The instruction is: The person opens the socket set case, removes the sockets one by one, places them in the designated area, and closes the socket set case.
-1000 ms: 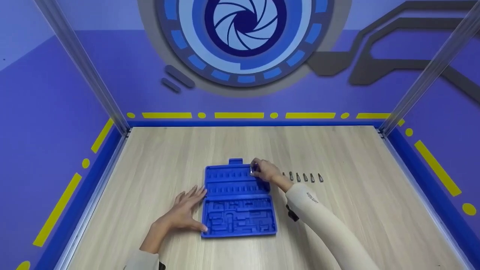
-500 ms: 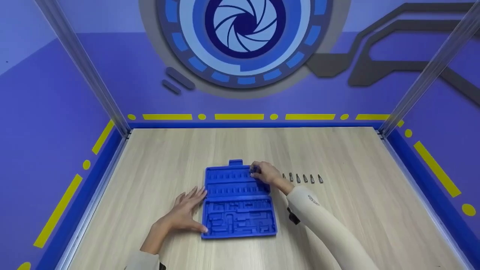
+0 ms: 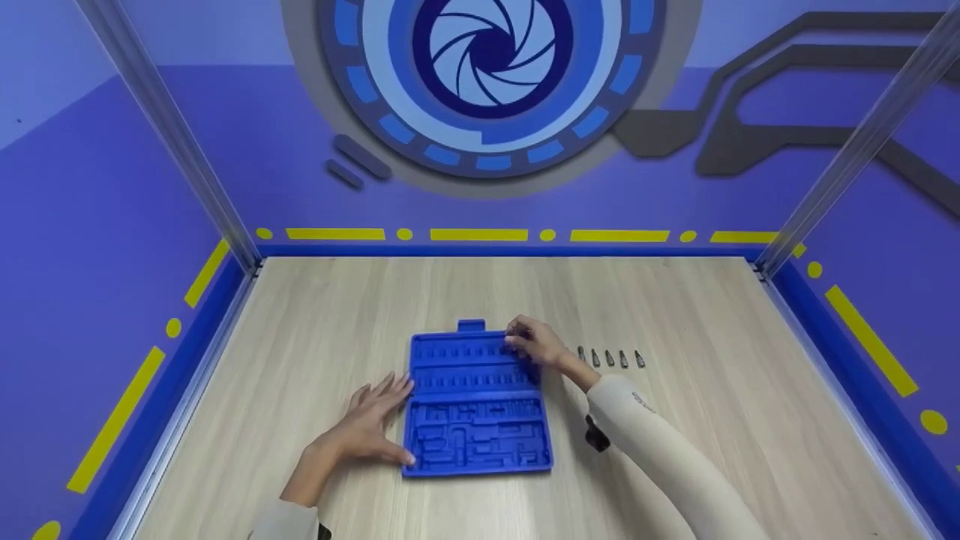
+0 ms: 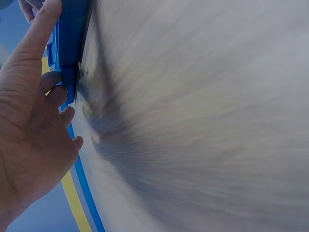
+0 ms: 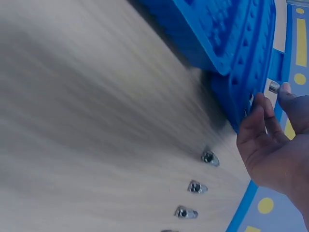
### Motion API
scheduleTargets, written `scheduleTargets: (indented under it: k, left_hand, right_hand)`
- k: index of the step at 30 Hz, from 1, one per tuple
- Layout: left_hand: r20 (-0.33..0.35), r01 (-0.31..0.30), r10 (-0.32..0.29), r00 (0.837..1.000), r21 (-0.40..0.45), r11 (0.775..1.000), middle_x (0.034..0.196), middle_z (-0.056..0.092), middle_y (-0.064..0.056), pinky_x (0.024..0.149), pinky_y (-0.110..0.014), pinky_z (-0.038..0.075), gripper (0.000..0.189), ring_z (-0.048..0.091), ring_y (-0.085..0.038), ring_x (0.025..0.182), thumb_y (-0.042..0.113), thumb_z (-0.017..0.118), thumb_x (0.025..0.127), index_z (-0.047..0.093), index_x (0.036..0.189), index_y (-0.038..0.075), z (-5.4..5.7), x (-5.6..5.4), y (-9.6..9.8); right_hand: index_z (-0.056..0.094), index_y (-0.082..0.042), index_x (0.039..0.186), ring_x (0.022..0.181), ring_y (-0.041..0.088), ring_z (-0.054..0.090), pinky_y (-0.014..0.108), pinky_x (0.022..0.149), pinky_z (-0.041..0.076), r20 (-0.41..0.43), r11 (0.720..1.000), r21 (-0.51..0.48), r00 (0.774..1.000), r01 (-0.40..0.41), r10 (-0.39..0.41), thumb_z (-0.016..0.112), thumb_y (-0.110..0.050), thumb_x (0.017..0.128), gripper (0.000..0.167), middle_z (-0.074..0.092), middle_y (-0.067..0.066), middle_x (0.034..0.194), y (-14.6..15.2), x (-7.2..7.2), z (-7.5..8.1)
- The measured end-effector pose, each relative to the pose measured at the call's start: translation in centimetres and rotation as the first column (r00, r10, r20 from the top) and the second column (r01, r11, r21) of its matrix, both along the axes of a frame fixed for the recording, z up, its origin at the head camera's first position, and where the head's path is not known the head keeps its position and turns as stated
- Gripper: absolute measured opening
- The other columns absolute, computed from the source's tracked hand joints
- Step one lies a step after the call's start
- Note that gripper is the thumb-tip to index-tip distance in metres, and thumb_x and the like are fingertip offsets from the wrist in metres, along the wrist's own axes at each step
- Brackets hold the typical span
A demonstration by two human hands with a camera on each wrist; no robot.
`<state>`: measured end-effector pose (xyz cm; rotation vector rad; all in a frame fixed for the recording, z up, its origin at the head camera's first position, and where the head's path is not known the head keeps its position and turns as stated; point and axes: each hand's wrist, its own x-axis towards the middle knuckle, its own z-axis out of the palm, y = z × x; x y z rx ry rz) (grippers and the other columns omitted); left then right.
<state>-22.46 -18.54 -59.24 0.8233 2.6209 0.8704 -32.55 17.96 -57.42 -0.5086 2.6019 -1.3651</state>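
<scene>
Fingers spread, left hand (image 3: 367,430) touches the bit case's (image 3: 477,394) left edge; right hand (image 3: 536,343) pinches 1 driver bit (image 5: 273,87); a slack grip could drop it.

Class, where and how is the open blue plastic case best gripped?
The open blue plastic case is probably best gripped by its opposite side walls, coming from left and right near the middle seam: it lies flat, walls raised, and likely folds there. The left hand touches its left edge.
</scene>
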Motion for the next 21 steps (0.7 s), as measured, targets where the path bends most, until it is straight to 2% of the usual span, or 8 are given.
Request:
scheduleTargets:
  k: [5,9,11,15,17,21]
  left_hand:
    - [0.004,-0.008,0.008,1.0,-0.003,1.0,0.167,0.024,-0.024,0.121,-0.074,0.006,0.131,0.014,-0.05,0.156,0.054,0.095,0.06,0.029,0.159,0.0,0.0,0.0,0.1]
    - [0.012,-0.011,0.011,1.0,0.001,1.0,0.167,0.024,-0.025,0.12,-0.075,0.006,0.13,0.014,-0.05,0.156,0.054,0.095,0.061,0.028,0.16,0.001,-0.1,0.0,0.1]
    - [0.017,-0.013,0.013,1.0,0.004,1.0,0.167,0.023,-0.026,0.12,-0.075,0.005,0.131,0.014,-0.05,0.156,0.054,0.095,0.06,0.028,0.16,0.001,-0.2,0.0,0.1]
    - [0.016,-0.017,0.017,1.0,0.005,1.0,0.167,0.022,-0.026,0.121,-0.074,0.005,0.131,0.014,-0.051,0.156,0.054,0.095,0.06,0.028,0.16,0.001,-0.2,0.1,0.1]
    - [0.012,-0.015,0.015,1.0,0.004,1.0,0.167,0.022,-0.027,0.121,-0.074,0.005,0.131,0.014,-0.051,0.156,0.054,0.095,0.06,0.028,0.159,0.0,-0.2,0.1,0.1]
    - [0.007,-0.007,0.006,1.0,0.006,1.0,0.167,0.022,-0.026,0.12,-0.075,0.005,0.131,0.014,-0.051,0.155,0.054,0.095,0.06,0.028,0.16,0.0,-0.2,0.0,0.0]
  right_hand:
    - [0.062,0.006,0.113,0.081,0.03,0.07,0.03,0.058,0.053,0.12,0.995,-0.062,0.99,0.082,-0.075,0.06,-0.007,0.103,0.017,0.069,0.029,0.1,1.1,0.5,1.2]
    - [0.059,0.009,0.117,0.069,0.02,0.066,0.03,0.052,0.05,0.179,0.989,-0.115,0.981,0.092,-0.071,0.057,-0.007,0.104,0.021,0.067,0.023,0.095,2.6,0.9,1.8]
    - [0.057,0.011,0.118,0.062,0.015,0.062,0.026,0.048,0.044,0.192,0.988,-0.125,0.979,0.088,-0.063,0.055,-0.007,0.104,0.023,0.066,0.019,0.092,3.3,1.4,2.4]
    - [0.054,0.015,0.124,0.06,0.012,0.06,0.025,0.05,0.046,0.165,0.991,-0.104,0.984,0.085,-0.067,0.051,-0.006,0.105,0.029,0.066,0.027,0.097,5.0,1.7,2.5]
    - [0.054,0.014,0.127,0.064,0.013,0.062,0.026,0.053,0.048,0.142,0.991,-0.092,0.987,0.094,-0.08,0.051,-0.007,0.105,0.031,0.065,0.035,0.106,6.1,1.7,2.2]
    - [0.056,0.013,0.131,0.072,0.018,0.064,0.028,0.058,0.051,0.098,0.993,-0.045,0.989,0.112,-0.107,0.051,-0.009,0.106,0.034,0.067,0.033,0.108,8.1,2.1,2.4]
